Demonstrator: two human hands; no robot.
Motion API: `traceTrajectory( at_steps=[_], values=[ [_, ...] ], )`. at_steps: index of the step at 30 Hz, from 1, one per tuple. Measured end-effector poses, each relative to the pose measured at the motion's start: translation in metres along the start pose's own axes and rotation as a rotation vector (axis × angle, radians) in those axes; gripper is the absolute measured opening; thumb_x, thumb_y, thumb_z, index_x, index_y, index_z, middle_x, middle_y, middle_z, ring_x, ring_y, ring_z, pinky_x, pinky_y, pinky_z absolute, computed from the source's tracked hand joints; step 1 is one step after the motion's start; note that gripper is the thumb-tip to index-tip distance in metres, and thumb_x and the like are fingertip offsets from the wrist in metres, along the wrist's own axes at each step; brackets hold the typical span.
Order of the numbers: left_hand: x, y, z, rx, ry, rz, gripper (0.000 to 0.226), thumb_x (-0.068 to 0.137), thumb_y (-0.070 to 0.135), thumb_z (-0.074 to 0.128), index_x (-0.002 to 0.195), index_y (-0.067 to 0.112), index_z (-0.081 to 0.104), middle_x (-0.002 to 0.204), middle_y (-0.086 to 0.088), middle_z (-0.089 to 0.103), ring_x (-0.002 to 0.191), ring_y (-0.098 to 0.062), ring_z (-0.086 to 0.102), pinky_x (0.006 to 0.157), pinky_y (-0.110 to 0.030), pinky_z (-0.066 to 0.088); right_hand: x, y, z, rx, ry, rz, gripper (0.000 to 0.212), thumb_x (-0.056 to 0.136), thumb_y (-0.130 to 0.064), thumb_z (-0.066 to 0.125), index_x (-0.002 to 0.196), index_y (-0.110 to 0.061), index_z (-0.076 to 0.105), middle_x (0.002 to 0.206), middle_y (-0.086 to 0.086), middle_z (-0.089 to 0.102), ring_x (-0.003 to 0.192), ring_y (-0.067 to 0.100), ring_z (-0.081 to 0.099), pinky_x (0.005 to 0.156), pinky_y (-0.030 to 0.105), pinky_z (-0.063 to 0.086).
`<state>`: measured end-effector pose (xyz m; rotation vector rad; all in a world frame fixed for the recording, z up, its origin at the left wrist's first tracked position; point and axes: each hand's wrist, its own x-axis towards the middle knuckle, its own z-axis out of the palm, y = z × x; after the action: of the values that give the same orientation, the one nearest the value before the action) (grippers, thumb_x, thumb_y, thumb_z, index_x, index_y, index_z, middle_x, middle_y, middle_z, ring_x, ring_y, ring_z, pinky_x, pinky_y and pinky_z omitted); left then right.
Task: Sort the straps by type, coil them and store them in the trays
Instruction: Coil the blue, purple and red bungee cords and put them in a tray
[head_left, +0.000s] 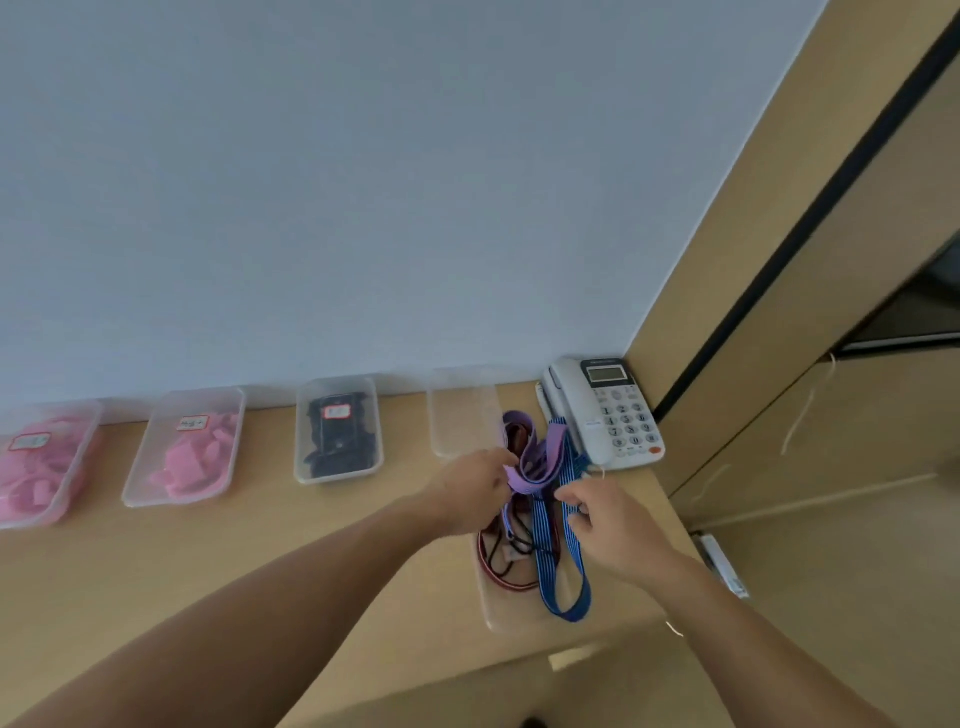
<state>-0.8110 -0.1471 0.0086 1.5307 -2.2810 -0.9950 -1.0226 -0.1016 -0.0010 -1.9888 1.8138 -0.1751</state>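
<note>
Head: both hands' fingers (511, 474) pinch flat purple woven strap (535, 462) w/ striped blue strap (553, 571).

Two bare forearms, no sleeves, bare hands (475, 488), no jewellery

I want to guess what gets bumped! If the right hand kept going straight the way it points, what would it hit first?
Probably the blue striped strap right at the right hand's fingertips, in the tangle with the purple strap. It points left and away; depth is hard to judge.
</note>
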Motion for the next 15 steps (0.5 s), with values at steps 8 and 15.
traceTrajectory(
  at_steps=[8, 15],
  values=[
    [-0.001, 0.047, 0.015, -0.102, 0.027, -0.081, 0.032, 0.095, 0.013, 0.043, 0.116, 0.002, 0.064, 0.11, -0.018, 0.068, 0.098, -0.034, 0.063, 0.088, -0.044, 0.052, -0.015, 0.013, 0.014, 0.213, -0.079, 0.271, 0.024, 0.089, -0.039, 0.061, 0.099, -0.019, 0.05, 0.086, -0.007, 0.058, 0.076, 0.01, 0.056, 0.058, 0.026, 0.039],
    [-0.005, 0.063, 0.031, -0.099, 0.093, -0.239, 0.03, 0.094, 0.014, 0.046, 0.116, 0.004, 0.065, 0.101, -0.016, 0.07, 0.077, -0.024, 0.058, 0.071, -0.031, 0.048, -0.012, 0.024, 0.019, 0.397, -0.044, 0.298, 0.009, 0.086, -0.018, 0.059, 0.09, -0.015, 0.051, 0.077, -0.003, 0.058, 0.064, 0.014, 0.054, 0.054, 0.028, 0.036]
  ],
)
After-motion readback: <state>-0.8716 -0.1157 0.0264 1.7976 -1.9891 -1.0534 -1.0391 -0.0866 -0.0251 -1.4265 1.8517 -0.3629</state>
